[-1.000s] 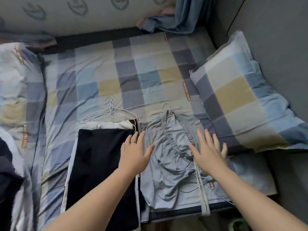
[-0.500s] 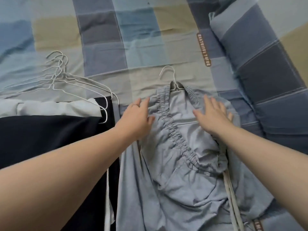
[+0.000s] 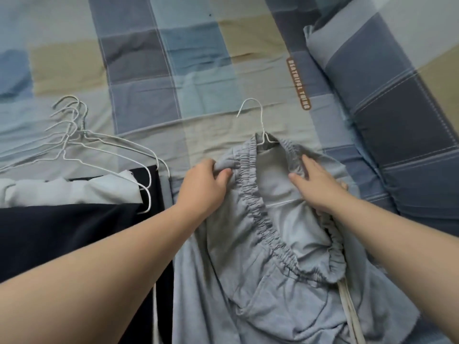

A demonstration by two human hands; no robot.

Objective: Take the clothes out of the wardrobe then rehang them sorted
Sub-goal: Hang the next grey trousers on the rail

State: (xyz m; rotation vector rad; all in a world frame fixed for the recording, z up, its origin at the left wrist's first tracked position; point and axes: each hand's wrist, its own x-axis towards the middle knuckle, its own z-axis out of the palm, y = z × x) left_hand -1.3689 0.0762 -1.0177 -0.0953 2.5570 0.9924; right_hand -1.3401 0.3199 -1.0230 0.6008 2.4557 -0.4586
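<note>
The left hand (image 3: 207, 181) pinches the waistband of the grey trousers (image 3: 248, 274); the right hand (image 3: 316, 188) grips its other side. A hanger (image 3: 259, 124) sticks out between them, over the bed (image 3: 198, 80).

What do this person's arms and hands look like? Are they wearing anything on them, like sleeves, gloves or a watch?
Both arms are bare as far as the picture reaches: no sleeve on the left forearm or the right forearm. The left hand and right hand wear no gloves. No watch or bracelet shows at either wrist, and no ring can be made out.
</note>
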